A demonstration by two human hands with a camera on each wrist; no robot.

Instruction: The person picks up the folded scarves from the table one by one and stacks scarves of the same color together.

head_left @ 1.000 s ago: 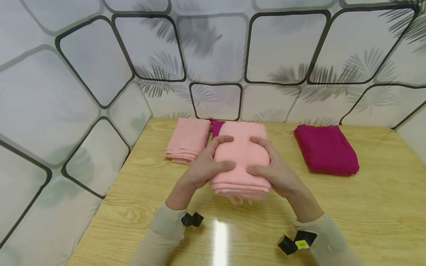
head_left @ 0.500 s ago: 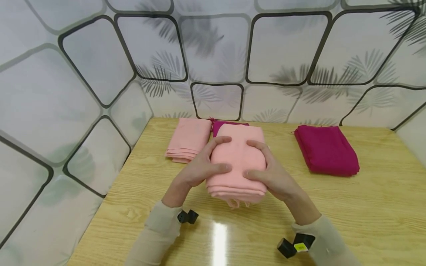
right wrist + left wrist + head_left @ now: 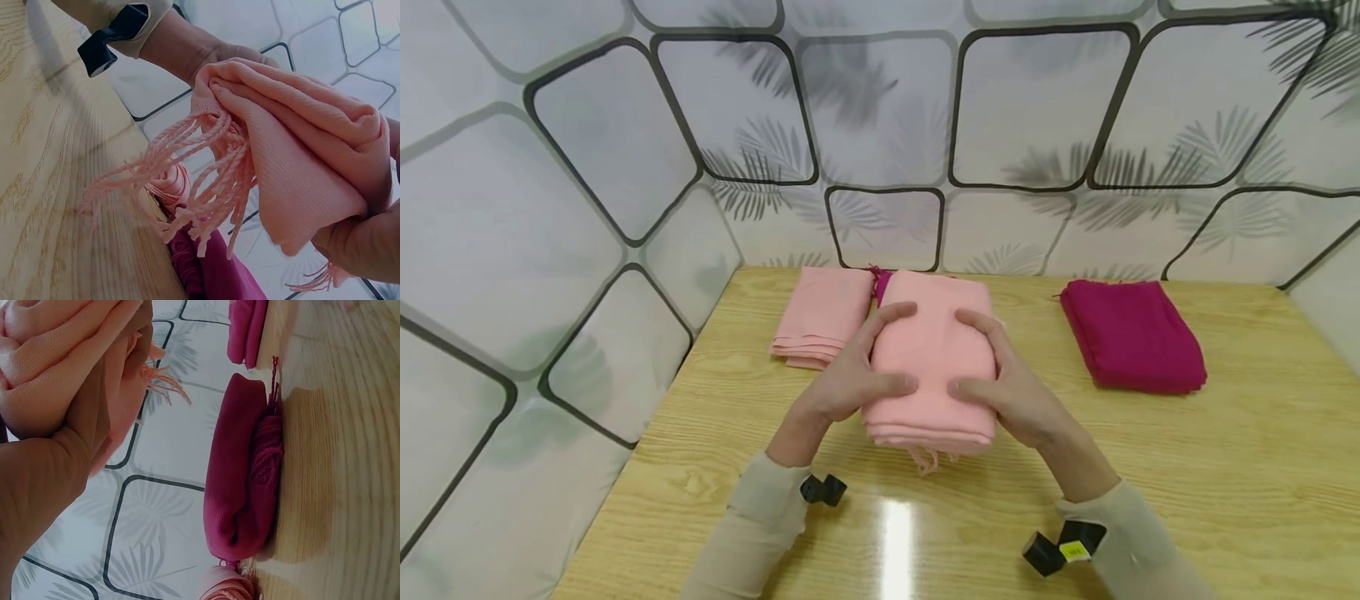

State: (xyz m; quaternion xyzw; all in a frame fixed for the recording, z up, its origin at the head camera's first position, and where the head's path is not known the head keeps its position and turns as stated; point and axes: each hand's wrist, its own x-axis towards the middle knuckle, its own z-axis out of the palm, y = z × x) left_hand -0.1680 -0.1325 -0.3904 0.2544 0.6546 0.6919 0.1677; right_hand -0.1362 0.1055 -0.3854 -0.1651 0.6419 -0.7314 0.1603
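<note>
Between my two hands is a folded light-pink scarf, held up off the table. My left hand grips its left side and my right hand its right, thumbs lying on top and the other fingers mostly hidden beneath. Twisted tassels dangle from its underside in the right wrist view. Behind and below it, a folded magenta scarf lies on the table, mostly covered in the head view. Left of that sits another folded pink scarf.
A second folded magenta scarf lies at the right on the wooden table. A patterned white cloth backdrop rises along the table's back and left edges. Both wrists carry small black cameras.
Both hands have shifted slightly left with the pink scarf over the second. It dipped toward me, then its far edge rose again, hiding more of the magenta scarf behind.
</note>
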